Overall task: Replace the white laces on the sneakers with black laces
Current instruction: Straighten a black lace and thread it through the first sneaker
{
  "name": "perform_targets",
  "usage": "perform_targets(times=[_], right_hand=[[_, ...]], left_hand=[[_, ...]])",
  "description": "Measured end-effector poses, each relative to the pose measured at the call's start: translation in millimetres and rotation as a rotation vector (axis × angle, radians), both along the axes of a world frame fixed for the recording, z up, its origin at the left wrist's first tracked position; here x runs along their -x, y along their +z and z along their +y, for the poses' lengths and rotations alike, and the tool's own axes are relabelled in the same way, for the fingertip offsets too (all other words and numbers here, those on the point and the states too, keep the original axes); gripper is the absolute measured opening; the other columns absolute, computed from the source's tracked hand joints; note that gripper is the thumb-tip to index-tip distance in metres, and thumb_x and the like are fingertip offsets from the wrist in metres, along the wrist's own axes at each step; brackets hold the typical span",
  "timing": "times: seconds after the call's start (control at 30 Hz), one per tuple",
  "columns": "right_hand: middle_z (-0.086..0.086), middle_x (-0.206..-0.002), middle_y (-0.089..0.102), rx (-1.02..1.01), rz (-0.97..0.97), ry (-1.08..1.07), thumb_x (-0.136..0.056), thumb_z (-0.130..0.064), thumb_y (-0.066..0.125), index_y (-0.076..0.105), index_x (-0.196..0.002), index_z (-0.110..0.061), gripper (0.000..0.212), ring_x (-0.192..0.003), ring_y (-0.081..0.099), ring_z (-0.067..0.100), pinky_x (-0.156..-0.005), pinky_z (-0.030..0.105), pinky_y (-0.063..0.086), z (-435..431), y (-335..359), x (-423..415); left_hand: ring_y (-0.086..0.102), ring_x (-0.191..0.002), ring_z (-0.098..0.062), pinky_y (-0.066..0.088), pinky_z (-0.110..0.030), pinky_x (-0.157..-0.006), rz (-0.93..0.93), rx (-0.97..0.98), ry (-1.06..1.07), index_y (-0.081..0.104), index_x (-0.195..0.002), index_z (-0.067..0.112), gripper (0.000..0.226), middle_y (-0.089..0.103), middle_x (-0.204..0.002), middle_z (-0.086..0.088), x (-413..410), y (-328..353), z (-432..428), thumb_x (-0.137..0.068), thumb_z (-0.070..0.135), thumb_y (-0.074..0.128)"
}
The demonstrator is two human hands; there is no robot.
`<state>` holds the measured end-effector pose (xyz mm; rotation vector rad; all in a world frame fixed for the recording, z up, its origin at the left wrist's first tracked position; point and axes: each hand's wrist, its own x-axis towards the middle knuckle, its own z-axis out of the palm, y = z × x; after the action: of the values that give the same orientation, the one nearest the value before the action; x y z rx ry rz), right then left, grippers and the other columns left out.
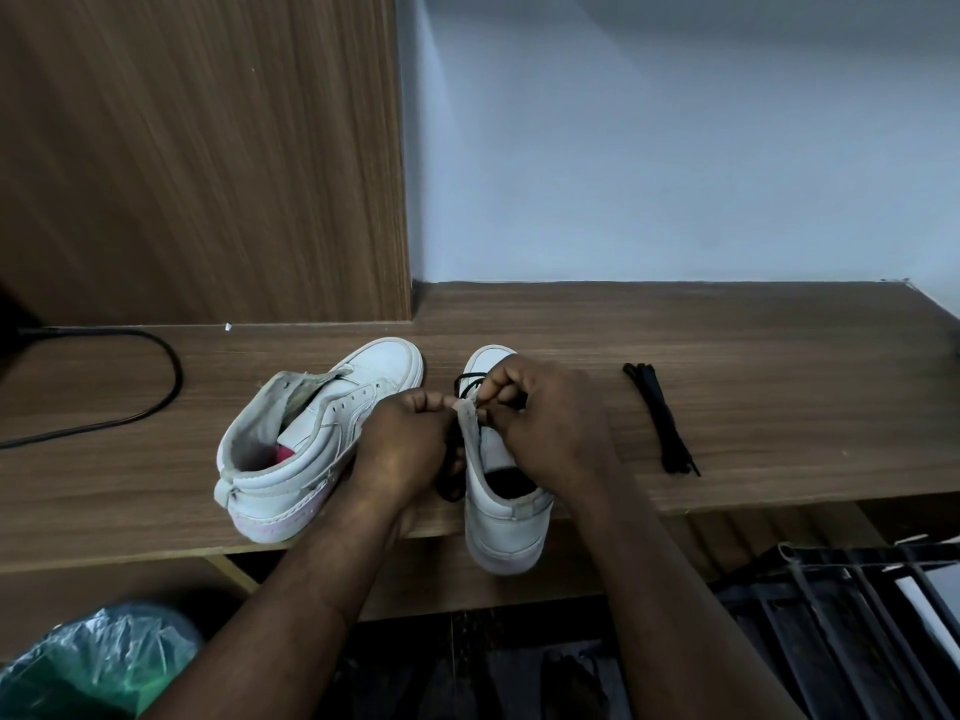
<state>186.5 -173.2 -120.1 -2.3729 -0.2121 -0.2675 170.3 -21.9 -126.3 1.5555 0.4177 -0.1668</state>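
Pinching black lace point(469, 379), right hand point(548, 423) meets left hand point(408, 446) gripping sneaker point(506, 522).

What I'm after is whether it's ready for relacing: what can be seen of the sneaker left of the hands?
The left sneaker is a white high-top, leather-like, with a scuffed grey collar and a pinkish tinge on the sole at the heel. Its eyelets show empty, with no lace. Something pink shows inside. It rests on the wooden table, toe toward the wall, heel near the front edge. The left hand overlaps its side; contact is unclear.
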Motion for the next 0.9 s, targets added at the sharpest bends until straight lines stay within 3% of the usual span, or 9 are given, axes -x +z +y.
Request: perform_targets(times=[0.07, 0.17, 0.27, 0.37, 0.4, 0.5, 0.6, 0.73, 0.9], right_hand=[[-0.018, -0.073, 0.069, 0.020, -0.006, -0.007, -0.083, -0.013, 0.078, 0.074, -0.083, -0.031, 0.018, -0.075, 0.064, -0.003, -0.066, 0.012, 0.046, 0, 1, 1], [-0.018, -0.074, 0.070, 0.017, -0.004, -0.003, -0.082, -0.012, 0.078, 0.074, -0.084, -0.031, 0.019, -0.078, 0.066, 0.001, -0.077, 0.032, 0.055, -1, 0, 1], [-0.019, -0.077, 0.070, 0.012, -0.008, 0.001, -0.081, -0.013, 0.080, 0.074, -0.084, -0.031, 0.019, -0.082, 0.066, 0.002, -0.080, 0.036, 0.055, -3, -2, 1], [-0.019, -0.080, 0.071, 0.009, -0.010, -0.009, -0.082, -0.017, 0.082, 0.074, -0.084, -0.032, 0.017, -0.084, 0.066, 0.001, -0.080, 0.035, 0.055, -2, -3, 1], [-0.019, -0.081, 0.071, 0.012, -0.013, -0.013, -0.082, -0.018, 0.082, 0.074, -0.084, -0.032, 0.017, -0.085, 0.066, 0.001, -0.080, 0.035, 0.055, -1, -3, 1], [-0.018, -0.083, 0.071, 0.016, -0.005, -0.026, -0.083, -0.018, 0.080, 0.072, -0.084, -0.033, 0.017, -0.089, 0.066, 0.006, -0.083, 0.038, 0.055, -1, -1, 0], [-0.017, -0.084, 0.072, 0.023, -0.004, -0.030, -0.083, -0.015, 0.079, 0.072, -0.086, -0.031, 0.017, -0.090, 0.067, 0.009, -0.084, 0.040, 0.054, 0, -1, 0], [-0.017, -0.084, 0.072, 0.023, -0.003, -0.035, -0.083, -0.014, 0.079, 0.073, -0.086, -0.030, 0.017, -0.089, 0.067, 0.008, -0.084, 0.039, 0.054, 3, -1, -1], [-0.016, -0.084, 0.072, 0.016, -0.010, -0.043, -0.082, -0.013, 0.077, 0.072, -0.085, -0.030, 0.018, -0.091, 0.067, 0.010, -0.083, 0.040, 0.055, 0, -2, 0]], left_hand=[[0.060, -0.053, -0.023, 0.048, -0.032, -0.052, -0.016, -0.069, -0.027, 0.075, -0.081, 0.014, 0.020, 0.071, -0.066, -0.013, -2, -1, -2, -0.095, 0.009, 0.063], [0.064, -0.060, -0.024, 0.051, -0.037, -0.060, -0.038, -0.163, -0.036, 0.072, -0.073, 0.019, 0.020, 0.073, -0.066, -0.007, -4, -1, -5, -0.090, 0.014, 0.063], [0.066, -0.068, -0.017, 0.049, -0.025, -0.061, -0.047, -0.230, 0.006, 0.061, -0.071, 0.020, 0.027, 0.065, -0.066, -0.003, -5, 0, -6, -0.095, 0.008, 0.055], [0.059, -0.048, 0.007, 0.043, -0.009, -0.045, -0.027, -0.207, 0.056, 0.051, -0.077, 0.020, 0.037, 0.055, -0.076, 0.000, -6, 5, 1, -0.105, -0.002, 0.039], [0.062, -0.055, 0.005, 0.046, -0.009, -0.049, -0.025, -0.196, 0.070, 0.061, -0.089, 0.013, 0.032, 0.063, -0.086, -0.007, -7, 4, 5, -0.106, -0.001, 0.038], [0.065, -0.111, -0.024, 0.049, -0.028, -0.088, 0.002, -0.492, -0.013, 0.066, -0.122, 0.008, 0.030, 0.066, -0.125, -0.014, -4, 9, 9, -0.103, 0.007, 0.043], [0.062, -0.107, -0.034, 0.047, -0.042, -0.087, -0.063, -0.493, 0.039, 0.064, -0.105, 0.017, 0.020, 0.068, -0.107, -0.008, 2, 8, 6, -0.098, 0.018, 0.045], [0.063, -0.089, -0.028, 0.048, -0.041, -0.078, -0.144, -0.511, -0.082, 0.063, -0.084, 0.018, 0.033, 0.069, -0.082, 0.001, -2, 3, 4, -0.095, 0.046, 0.048], [0.067, -0.079, -0.019, 0.054, -0.035, -0.074, -0.123, -0.534, -0.121, 0.065, -0.075, 0.021, 0.026, 0.070, -0.072, 0.004, -2, -1, -1, -0.095, 0.037, 0.060]])
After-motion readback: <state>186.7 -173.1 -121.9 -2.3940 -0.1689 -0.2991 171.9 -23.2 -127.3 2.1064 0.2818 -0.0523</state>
